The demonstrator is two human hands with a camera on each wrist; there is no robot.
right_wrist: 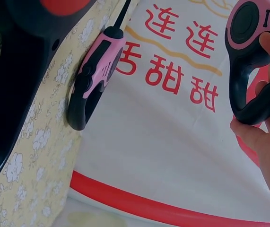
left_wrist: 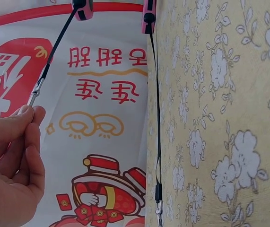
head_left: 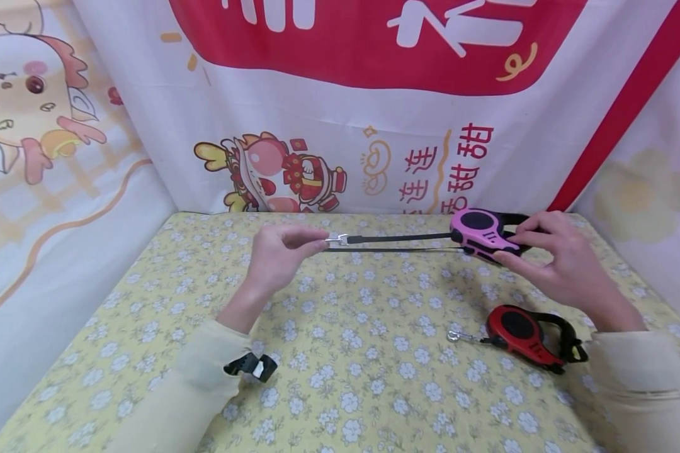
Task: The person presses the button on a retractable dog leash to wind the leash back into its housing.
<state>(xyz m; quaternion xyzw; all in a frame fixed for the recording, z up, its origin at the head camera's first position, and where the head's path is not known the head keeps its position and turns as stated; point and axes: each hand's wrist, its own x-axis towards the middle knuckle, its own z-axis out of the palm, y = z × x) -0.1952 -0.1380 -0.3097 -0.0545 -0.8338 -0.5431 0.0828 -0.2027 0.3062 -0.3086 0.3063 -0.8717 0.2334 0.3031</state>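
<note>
- Right hand (head_left: 561, 264) curled around pink leash case (head_left: 481, 234), held up above flowery tabletop (head_left: 340, 352).
- Left hand (head_left: 280, 255) pinching metal clip (head_left: 336, 239) at end of black leash strap (head_left: 399, 238), pulled out straight between both hands.
- Red leash case (head_left: 521, 333) lying on tabletop, near right sleeve.

Both forearms in pale yellow sleeves, raised over table w/ wrists bent. Left hand (head_left: 277, 255) toward table's far edge, thumb & forefinger pinched together, other fingers curled. Right hand (head_left: 549, 251) near far right corner, fingers curled in grip.
</note>
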